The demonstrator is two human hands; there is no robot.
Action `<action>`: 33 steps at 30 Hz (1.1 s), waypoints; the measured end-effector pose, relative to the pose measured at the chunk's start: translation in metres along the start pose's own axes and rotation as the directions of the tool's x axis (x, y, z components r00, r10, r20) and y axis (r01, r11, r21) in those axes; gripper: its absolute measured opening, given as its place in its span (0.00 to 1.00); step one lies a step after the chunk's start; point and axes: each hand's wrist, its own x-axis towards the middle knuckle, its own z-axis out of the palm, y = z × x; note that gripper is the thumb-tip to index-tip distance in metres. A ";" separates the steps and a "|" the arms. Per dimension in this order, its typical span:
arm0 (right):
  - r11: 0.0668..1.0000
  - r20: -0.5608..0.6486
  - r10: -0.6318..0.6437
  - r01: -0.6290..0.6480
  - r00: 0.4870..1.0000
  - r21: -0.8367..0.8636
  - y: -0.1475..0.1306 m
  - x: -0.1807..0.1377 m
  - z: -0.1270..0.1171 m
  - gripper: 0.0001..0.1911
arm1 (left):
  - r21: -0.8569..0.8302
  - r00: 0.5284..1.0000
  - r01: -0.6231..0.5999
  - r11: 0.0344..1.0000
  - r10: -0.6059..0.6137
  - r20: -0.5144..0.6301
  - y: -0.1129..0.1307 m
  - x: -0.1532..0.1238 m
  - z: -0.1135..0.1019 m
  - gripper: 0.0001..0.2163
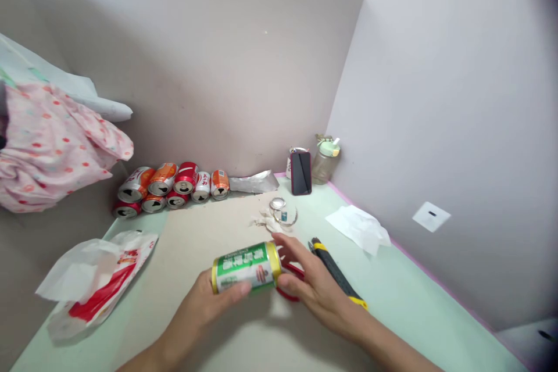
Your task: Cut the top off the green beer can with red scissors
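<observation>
Green can [246, 266], blurred lettering [244, 257], red object [288, 294] (mostly hidden)

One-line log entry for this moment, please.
left hand: holds green can sideways | right hand: at can's end, contact unclear | nearby: black-and-yellow tool | back: stacked cans

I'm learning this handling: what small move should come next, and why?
Perhaps close the right hand gently around the nearer end of the green can: thumb and fingers are parted there, while the left hand holds the other end.
</observation>
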 end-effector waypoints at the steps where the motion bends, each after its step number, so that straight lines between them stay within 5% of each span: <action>1: 0.990 0.000 -0.012 0.012 1.000 -0.141 0.001 0.001 -0.005 0.23 | -0.063 0.998 0.031 0.998 -0.034 -0.049 0.003 0.001 -0.002 0.21; 4: 0.824 0.034 -0.014 0.031 0.999 -0.566 0.003 0.005 -0.015 0.11 | -0.225 0.980 0.069 0.972 -0.108 -0.165 0.009 0.004 -0.009 0.21; 7: 0.658 0.143 0.045 0.078 0.989 -0.749 0.003 0.007 -0.014 0.10 | -0.280 0.968 0.059 0.958 -0.123 -0.218 0.007 0.007 -0.016 0.19; 14: 0.579 0.254 0.168 0.113 0.952 -0.808 -0.001 0.009 -0.002 0.07 | -0.260 0.965 0.062 0.964 -0.125 -0.231 -0.001 0.009 -0.024 0.17; 19: 0.487 0.010 0.239 -0.111 0.971 -0.866 0.001 0.011 -0.033 0.09 | -0.156 0.954 0.162 0.974 -0.196 -0.229 0.003 0.008 -0.022 0.18; 23: 0.401 -0.100 0.361 -0.251 0.927 -0.881 0.012 0.010 -0.064 0.12 | -0.018 0.969 0.192 0.981 -0.192 -0.154 -0.004 0.012 -0.021 0.21; 30: 0.454 -0.038 0.429 -0.252 0.902 -0.855 0.019 0.007 -0.073 0.15 | 0.102 0.971 0.187 0.977 -0.168 -0.173 -0.019 0.019 -0.031 0.25; 33: 0.470 -0.030 0.433 -0.254 0.901 -0.845 0.018 0.006 -0.074 0.15 | 0.074 0.983 0.167 0.983 -0.159 -0.094 -0.011 0.016 -0.028 0.23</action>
